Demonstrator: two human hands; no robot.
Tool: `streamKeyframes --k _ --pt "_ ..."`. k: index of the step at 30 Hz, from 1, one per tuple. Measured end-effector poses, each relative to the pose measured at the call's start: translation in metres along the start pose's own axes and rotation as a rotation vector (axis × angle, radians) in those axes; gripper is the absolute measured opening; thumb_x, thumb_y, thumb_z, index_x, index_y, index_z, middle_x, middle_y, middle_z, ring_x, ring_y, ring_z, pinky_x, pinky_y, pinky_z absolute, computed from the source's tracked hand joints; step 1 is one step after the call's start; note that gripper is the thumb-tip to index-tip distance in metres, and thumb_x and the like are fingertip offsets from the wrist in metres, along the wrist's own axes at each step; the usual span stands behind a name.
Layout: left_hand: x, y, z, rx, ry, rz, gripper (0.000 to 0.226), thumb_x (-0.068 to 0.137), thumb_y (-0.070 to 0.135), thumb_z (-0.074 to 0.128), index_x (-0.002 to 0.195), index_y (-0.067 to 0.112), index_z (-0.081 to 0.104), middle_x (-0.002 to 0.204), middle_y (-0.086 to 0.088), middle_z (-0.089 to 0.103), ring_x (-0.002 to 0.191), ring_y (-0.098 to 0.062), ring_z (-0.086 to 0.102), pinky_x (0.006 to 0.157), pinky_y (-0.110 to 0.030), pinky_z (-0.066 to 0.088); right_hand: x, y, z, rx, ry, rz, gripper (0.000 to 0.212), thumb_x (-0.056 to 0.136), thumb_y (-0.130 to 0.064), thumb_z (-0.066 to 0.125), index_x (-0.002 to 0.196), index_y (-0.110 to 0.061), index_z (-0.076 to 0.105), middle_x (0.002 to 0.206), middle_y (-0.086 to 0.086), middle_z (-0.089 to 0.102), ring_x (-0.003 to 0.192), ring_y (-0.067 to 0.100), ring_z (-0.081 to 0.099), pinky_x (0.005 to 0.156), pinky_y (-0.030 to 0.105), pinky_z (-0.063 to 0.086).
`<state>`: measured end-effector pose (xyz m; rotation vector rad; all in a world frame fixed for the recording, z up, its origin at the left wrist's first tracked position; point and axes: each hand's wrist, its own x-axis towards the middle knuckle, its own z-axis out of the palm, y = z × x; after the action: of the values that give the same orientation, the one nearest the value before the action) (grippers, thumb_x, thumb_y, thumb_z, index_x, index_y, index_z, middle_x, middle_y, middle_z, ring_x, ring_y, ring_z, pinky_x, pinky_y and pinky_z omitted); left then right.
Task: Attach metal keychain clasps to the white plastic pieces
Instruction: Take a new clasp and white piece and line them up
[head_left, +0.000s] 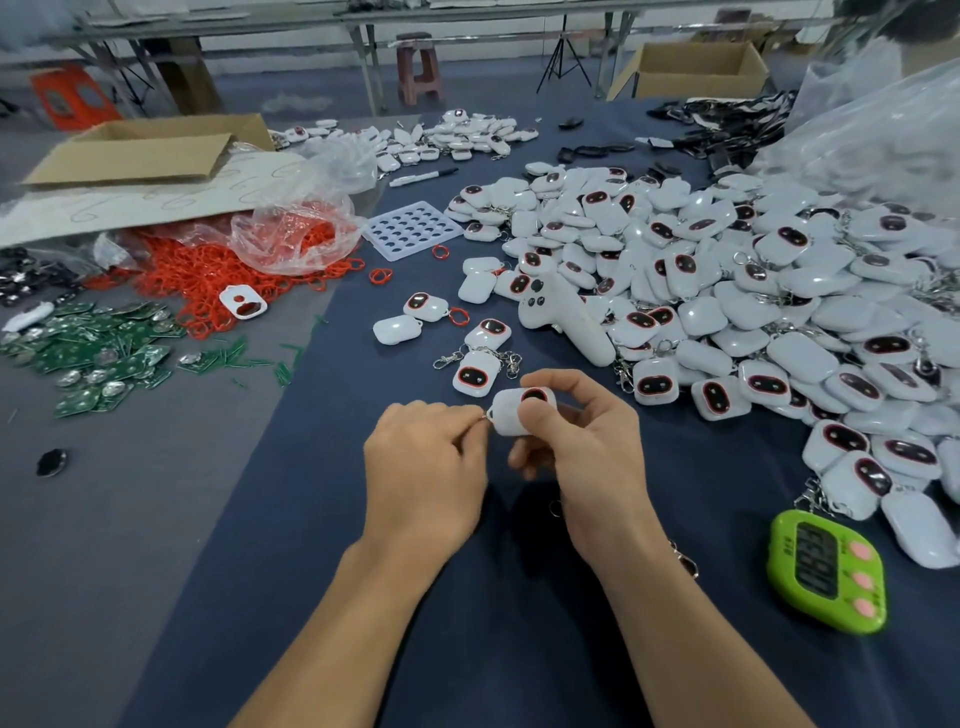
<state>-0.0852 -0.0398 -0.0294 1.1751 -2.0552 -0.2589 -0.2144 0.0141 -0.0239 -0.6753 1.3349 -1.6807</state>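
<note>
Workshop counter under dark cloth, with trestle tables behind. Left of the hands lie green circuit boards and red rings. The left hand pinches a metal clasp at the corner loop of the white plastic piece. The right hand grips that piece between thumb and fingers. Judged light, rigid and glossy, so liable to slip; best held by its flat sides. To the right are a heap of white pieces and a green timer.

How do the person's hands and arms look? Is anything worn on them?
The left hand and the right hand are bare: no gloves, no rings visible. Both forearms are bare, no sleeves in view. A small metal link shows beside the right wrist; whether it is worn, I cannot tell.
</note>
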Motion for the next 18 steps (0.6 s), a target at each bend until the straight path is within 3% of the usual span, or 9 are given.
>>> streamKeyframes --k 2,4,6,8,10,12,15,17,18 --pt "0.0 0.001 0.002 0.194 0.006 0.165 0.034 0.084 0.011 0.059 0.053 0.018 0.047 0.048 0.003 0.04 0.052 -0.021 0.034 0.065 -0.033 0.03 0.0 0.0 -0.001 -0.053 0.02 -0.032 0.022 0.092 0.003 0.065 0.096 -0.017 0.073 0.071 0.009 0.074 0.048 0.019 0.059 0.045 0.028 0.048" --pt "0.001 -0.001 0.003 0.207 -0.002 0.184 0.033 0.085 0.011 0.063 0.055 0.018 0.051 0.048 0.003 0.041 0.051 -0.021 0.036 0.069 -0.034 0.032 0.0 0.0 -0.001 -0.048 0.036 -0.023 0.022 0.093 0.003 0.065 0.097 -0.017 0.073 0.071 0.009 0.073 0.048 0.02 0.059 0.046 0.028 0.048" --pt "0.0 -0.005 0.002 0.02 -0.031 0.067 0.026 0.087 0.022 0.065 0.062 0.018 0.06 0.049 0.001 0.042 0.054 -0.014 0.037 0.07 -0.028 0.036 0.001 -0.002 -0.002 0.023 0.028 0.01 0.021 0.095 0.004 0.063 0.098 -0.015 0.072 0.073 0.011 0.073 0.048 0.02 0.059 0.045 0.028 0.048" --pt "0.001 -0.008 0.001 -0.344 -0.102 -0.152 0.027 0.085 0.038 0.065 0.073 0.014 0.068 0.053 -0.004 0.038 0.054 -0.012 0.032 0.057 -0.022 0.034 0.002 -0.003 -0.001 0.121 0.001 0.059 0.019 0.098 0.005 0.06 0.1 -0.011 0.07 0.074 0.012 0.073 0.047 0.02 0.059 0.043 0.026 0.047" --pt "0.003 -0.01 0.001 -0.564 -0.167 -0.273 0.041 0.082 0.046 0.066 0.078 0.005 0.068 0.059 -0.013 0.034 0.057 -0.022 0.029 0.054 -0.03 0.029 0.004 -0.004 -0.001 0.192 -0.02 0.101 0.017 0.099 0.004 0.059 0.101 -0.009 0.069 0.075 0.013 0.073 0.046 0.019 0.06 0.043 0.025 0.046" --pt "0.003 -0.009 -0.001 -0.626 -0.191 -0.3 0.042 0.081 0.043 0.067 0.066 0.004 0.061 0.056 -0.009 0.031 0.058 -0.022 0.027 0.056 -0.031 0.025 0.004 -0.004 -0.001 0.214 -0.032 0.121 0.016 0.099 0.004 0.059 0.101 -0.008 0.069 0.076 0.013 0.072 0.045 0.019 0.059 0.042 0.025 0.046" --pt "0.002 -0.007 -0.002 -0.604 -0.144 -0.319 0.041 0.081 0.036 0.067 0.055 0.013 0.046 0.058 -0.008 0.025 0.06 -0.02 0.023 0.055 -0.031 0.021 0.002 -0.004 0.0 0.179 -0.045 0.103 0.017 0.098 0.006 0.059 0.1 -0.009 0.069 0.076 0.013 0.073 0.046 0.019 0.058 0.043 0.025 0.046" --pt "-0.001 -0.008 -0.001 -0.407 -0.083 -0.249 0.034 0.081 0.036 0.064 0.056 0.014 0.057 0.053 -0.005 0.029 0.056 -0.013 0.024 0.052 -0.024 0.025 0.001 -0.002 0.0 0.102 -0.029 0.073 0.018 0.095 0.007 0.061 0.101 -0.009 0.068 0.075 0.013 0.073 0.046 0.02 0.059 0.043 0.026 0.046" --pt "-0.002 -0.008 -0.001 -0.239 -0.052 -0.175 0.033 0.081 0.032 0.062 0.058 0.012 0.052 0.049 -0.002 0.032 0.053 -0.011 0.026 0.055 -0.02 0.027 0.0 -0.002 0.0 0.065 -0.026 0.059 0.018 0.093 0.007 0.063 0.1 -0.008 0.068 0.074 0.013 0.074 0.046 0.02 0.059 0.043 0.027 0.046"
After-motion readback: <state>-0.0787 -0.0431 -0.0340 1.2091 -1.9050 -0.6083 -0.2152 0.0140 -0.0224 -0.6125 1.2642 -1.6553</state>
